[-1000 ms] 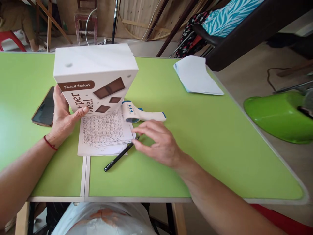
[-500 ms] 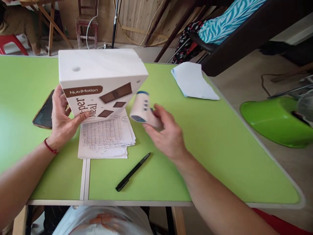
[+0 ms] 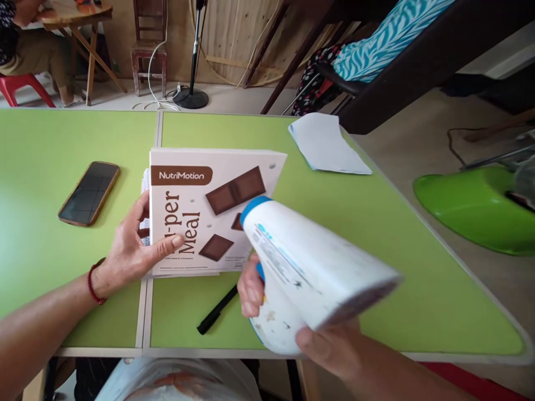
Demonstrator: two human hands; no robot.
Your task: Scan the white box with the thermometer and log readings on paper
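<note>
A white NutriMotion box [image 3: 175, 214] with brown chocolate pictures stands tilted on its edge, over handwritten sheets [image 3: 146, 181] that it mostly covers. My left hand [image 3: 134, 245] grips its left side, thumb across the front and fingers behind. In my right hand [image 3: 326, 340] is a white-and-blue pistol-grip infrared thermometer [image 3: 309, 256], scuffed and marked with a printed label. Its blue-ringed tip overlaps the box's lower right in view; whether they touch I cannot tell. The wide dark end faces right. A black pen [image 3: 215, 312] lies below the box, partly behind the thermometer.
A phone [image 3: 89, 193] lies left on the green table [image 3: 67, 133]. Folded white paper [image 3: 324, 142] is at the far right. Beyond the edge are a microphone stand base [image 3: 191, 100], a wooden chair [image 3: 148, 55], a green plastic object [image 3: 472, 206] and a seated person at upper left.
The box has come right and down, its front now facing me more squarely. The thermometer has been lifted nearer to me and turned, its wide end swinging rightward.
</note>
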